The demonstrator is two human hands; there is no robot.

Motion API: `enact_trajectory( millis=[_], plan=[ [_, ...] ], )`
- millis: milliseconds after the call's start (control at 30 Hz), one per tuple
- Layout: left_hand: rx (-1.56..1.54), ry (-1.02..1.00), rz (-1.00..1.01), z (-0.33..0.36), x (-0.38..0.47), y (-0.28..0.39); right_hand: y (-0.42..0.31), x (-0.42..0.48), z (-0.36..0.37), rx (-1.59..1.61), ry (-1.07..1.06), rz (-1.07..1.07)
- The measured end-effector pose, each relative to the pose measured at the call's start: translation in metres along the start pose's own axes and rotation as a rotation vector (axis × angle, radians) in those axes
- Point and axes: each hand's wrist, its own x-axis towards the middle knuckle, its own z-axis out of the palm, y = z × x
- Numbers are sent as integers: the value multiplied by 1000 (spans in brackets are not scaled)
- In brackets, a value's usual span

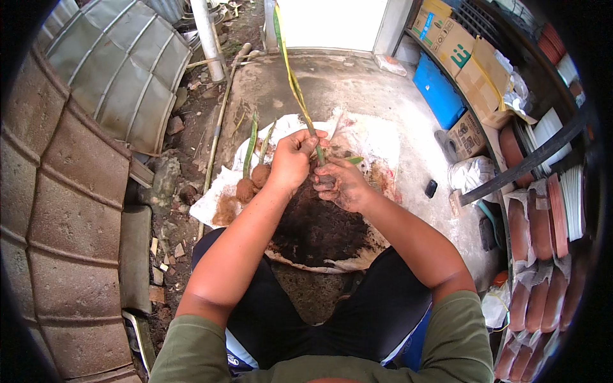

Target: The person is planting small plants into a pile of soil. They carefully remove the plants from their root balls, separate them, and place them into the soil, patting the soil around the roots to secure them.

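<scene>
Between both hands stands a long snake plant leaf (298, 91), green with yellow edges, its tip running past the top of the view. My left hand (298, 155) pinches it low down between thumb and fingers. Just below, my right hand (341, 184) grips the base of the leaf; its fingers are soiled and hide the lower end. Under the hands, dark soil (321, 230) is heaped on a white woven sack (376, 131). Left of my left hand, two brown root balls (245, 190) carry upright snake plant leaves (250, 148). Another green leaf tip (355, 160) shows behind my right hand.
Shelves at the right hold stacked brown planters (527, 225) and cardboard boxes (448, 38). A blue crate (438, 91) and a small black object (431, 188) are on the concrete floor. Bamboo poles (221, 119), rubble and leaning roof panels (76, 215) line the left.
</scene>
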Motion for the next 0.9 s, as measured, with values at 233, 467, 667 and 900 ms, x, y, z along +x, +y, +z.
enact_trajectory(
  millis=[233, 467, 667, 900],
  plan=[
    [-38, -22, -64, -2, -3, 4, 3, -6, 12, 110, 24, -33],
    [-161, -40, -98, 5, -4, -1, 12, 4, 5, -10, 285, -139],
    [-46, -23, 16, 5, -2, -7, 11, 8, -5, -100, 280, -206],
    [-91, -70, -62, -2, -1, -1, 9, 9, -16, 269, -207, -13]
  ],
)
